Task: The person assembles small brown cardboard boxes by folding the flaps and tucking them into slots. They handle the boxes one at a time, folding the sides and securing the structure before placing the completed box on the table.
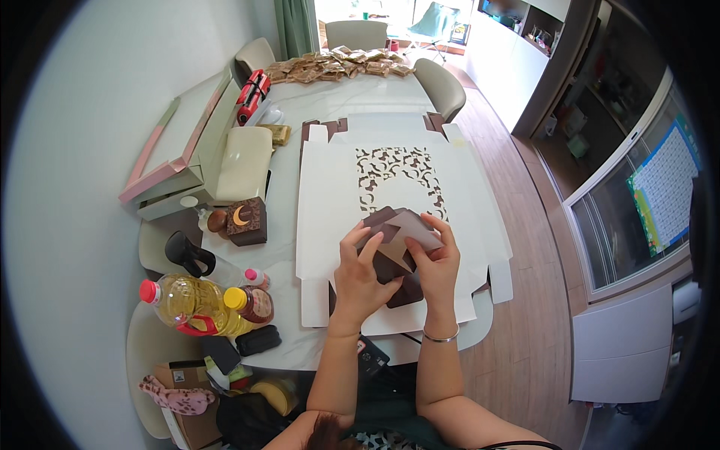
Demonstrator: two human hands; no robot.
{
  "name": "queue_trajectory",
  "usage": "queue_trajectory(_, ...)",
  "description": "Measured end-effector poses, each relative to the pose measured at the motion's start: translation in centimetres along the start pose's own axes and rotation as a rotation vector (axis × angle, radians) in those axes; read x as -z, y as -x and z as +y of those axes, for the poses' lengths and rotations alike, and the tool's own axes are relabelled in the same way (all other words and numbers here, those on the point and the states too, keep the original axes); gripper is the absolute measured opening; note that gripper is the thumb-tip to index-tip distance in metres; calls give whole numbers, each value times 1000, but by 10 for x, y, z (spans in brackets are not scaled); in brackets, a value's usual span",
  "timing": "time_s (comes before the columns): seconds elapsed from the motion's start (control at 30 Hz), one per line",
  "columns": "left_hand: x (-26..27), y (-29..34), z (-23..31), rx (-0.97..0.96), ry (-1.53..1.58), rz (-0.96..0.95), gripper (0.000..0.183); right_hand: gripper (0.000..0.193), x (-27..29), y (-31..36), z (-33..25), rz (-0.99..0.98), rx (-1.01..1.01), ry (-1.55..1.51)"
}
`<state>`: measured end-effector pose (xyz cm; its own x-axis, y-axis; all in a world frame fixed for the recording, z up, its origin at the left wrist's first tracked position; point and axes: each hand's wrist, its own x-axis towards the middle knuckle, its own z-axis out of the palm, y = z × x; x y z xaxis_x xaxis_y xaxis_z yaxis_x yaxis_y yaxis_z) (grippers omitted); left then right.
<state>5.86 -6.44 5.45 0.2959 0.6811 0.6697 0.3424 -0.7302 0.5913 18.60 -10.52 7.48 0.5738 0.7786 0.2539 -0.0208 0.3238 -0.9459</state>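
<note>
Between my two hands is a small brown cardboard box (394, 255), partly folded, with its flaps and a paler inner face showing. My left hand (358, 281) grips its left side, fingers up along the edge and thumb underneath. On the right side, my right hand (436, 262) pinches a flap between thumb and fingers. The box is held above a large flat white cardboard blank (330, 202) with a patterned cut-out (401, 169). Another dark brown cardboard piece (406, 292) shows just below the held box; whether it is part of it I cannot tell.
A folded brown box with a gold crescent (247, 221) stands at the left. Near it are an oil bottle (187, 300), a yellow-capped jar (259, 304) and a black-handled pitcher (191, 255). Many small gold packets (337, 66) cover the table's far end. Chairs (441, 86) surround the table.
</note>
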Motion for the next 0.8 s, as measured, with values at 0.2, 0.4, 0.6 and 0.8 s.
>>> queue_trajectory(0.2, 2, 1, 0, 16, -1, -82, 84, 41, 1, -1, 6, 41, 29, 20)
queue_trajectory(0.4, 3, -3, 5, 81, 37, -53, 76, 37, 5, 4, 5, -141, 24, -82)
queue_trajectory(0.6, 2, -4, 7, 142, 75, 16, 74, 38, -6, -1, 7, -285, 359, -60)
queue_trajectory(0.8, 1, -2, 5, 137, 14, 14, 80, 25, -10, 2, 13, -190, 204, 13)
